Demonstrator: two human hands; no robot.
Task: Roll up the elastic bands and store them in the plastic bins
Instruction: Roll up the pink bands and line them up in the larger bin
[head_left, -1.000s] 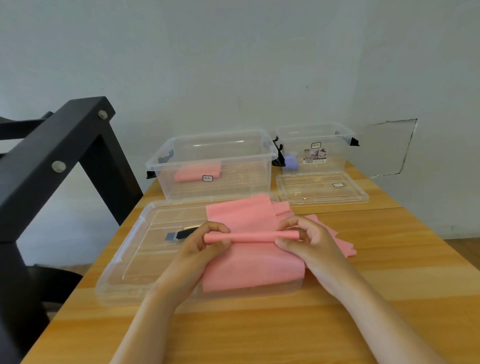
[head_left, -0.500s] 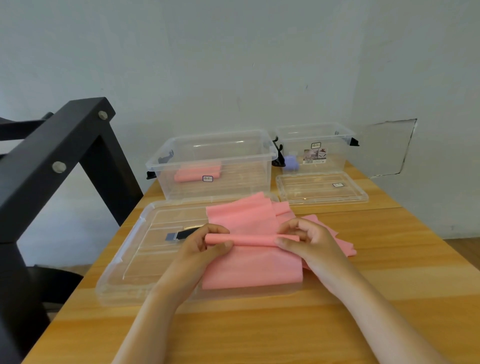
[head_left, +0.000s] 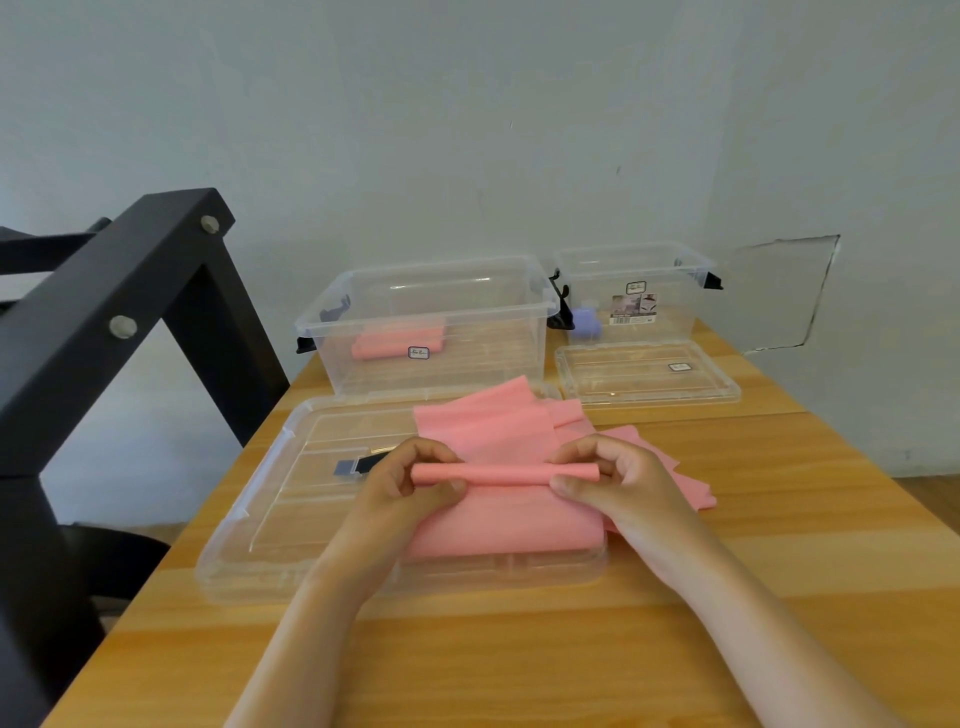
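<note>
A pink elastic band (head_left: 498, 431) lies spread over a clear bin lid (head_left: 270, 499), with its near end wound into a thin roll (head_left: 504, 474). My left hand (head_left: 410, 483) pinches the roll's left end and my right hand (head_left: 608, 480) pinches its right end. More flat pink bands (head_left: 670, 467) lie under it to the right. Behind the lid stands a large clear plastic bin (head_left: 431, 291) holding a rolled pink band (head_left: 395, 343). A smaller clear bin (head_left: 639, 260) at the back right holds a purple roll (head_left: 584, 317).
A second clear lid (head_left: 644, 374) lies in front of the small bin. A black metal frame (head_left: 104, 306) rises at the table's left edge. The wall runs close behind the bins. Bare wooden tabletop (head_left: 519, 649) stretches toward me.
The roll has grown slightly thicker and shifted a little away from me as both hands turn it. The band's flat far part has bunched toward the bin.
</note>
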